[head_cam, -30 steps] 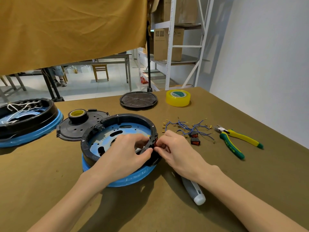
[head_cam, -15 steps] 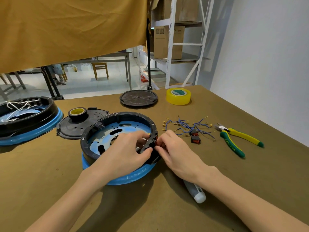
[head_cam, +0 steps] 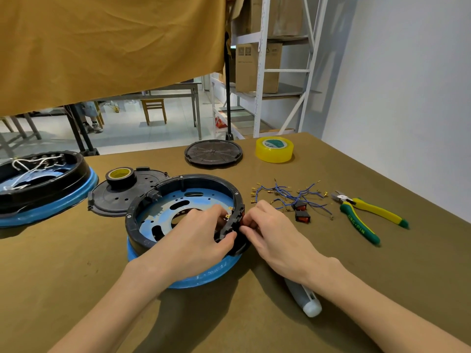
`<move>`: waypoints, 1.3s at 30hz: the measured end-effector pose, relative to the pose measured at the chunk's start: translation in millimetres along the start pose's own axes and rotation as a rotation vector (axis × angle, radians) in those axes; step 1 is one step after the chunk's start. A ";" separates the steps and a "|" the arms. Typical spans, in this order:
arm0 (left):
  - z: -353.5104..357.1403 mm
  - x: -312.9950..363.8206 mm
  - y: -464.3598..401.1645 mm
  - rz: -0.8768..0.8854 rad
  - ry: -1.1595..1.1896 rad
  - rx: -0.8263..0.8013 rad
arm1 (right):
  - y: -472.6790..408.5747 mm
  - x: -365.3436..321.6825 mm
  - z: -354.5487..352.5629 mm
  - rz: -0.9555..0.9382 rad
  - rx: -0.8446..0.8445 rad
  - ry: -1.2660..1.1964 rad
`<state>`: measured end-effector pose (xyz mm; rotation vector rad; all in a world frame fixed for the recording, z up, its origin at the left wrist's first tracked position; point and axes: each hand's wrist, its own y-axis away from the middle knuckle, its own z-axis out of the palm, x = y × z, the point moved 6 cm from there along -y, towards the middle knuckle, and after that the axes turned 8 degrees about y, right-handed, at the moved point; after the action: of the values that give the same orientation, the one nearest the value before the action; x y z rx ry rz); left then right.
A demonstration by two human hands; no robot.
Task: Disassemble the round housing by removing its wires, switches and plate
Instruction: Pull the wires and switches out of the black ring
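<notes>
The round housing [head_cam: 178, 184], a black ring on a blue base, stands in front of me with a blue perforated plate [head_cam: 163, 212] inside. My left hand [head_cam: 201, 238] reaches inside the ring and grips its right wall, thumb on the rim. My right hand [head_cam: 270, 230] pinches a red switch [head_cam: 242, 215] set in that wall from the outside. Brass terminals show by my left fingertips. Two removed red switches [head_cam: 300, 211] and loose blue wires [head_cam: 285, 193] lie to the right.
Green-yellow pliers [head_cam: 362, 217] lie at the right. A white-handled tool [head_cam: 305, 299] sits under my right wrist. A black lid with a tape roll [head_cam: 119, 175], another black disc [head_cam: 213, 152], yellow tape [head_cam: 274, 149] and a second housing [head_cam: 43, 184] stand behind and left.
Both hands stay at the housing's right wall; the fingers shifted slightly around the switch. The view moved a little.
</notes>
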<state>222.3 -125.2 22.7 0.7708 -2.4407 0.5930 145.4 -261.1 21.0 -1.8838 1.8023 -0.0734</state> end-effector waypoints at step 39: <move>0.1 8.5 2.4 0.036 -0.023 -0.001 | -2.5 4.2 2.6 0.007 -0.042 -0.027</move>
<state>214.8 -126.9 27.0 0.7385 -2.4803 0.5994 149.1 -264.2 18.5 -1.8989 1.8055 -0.0080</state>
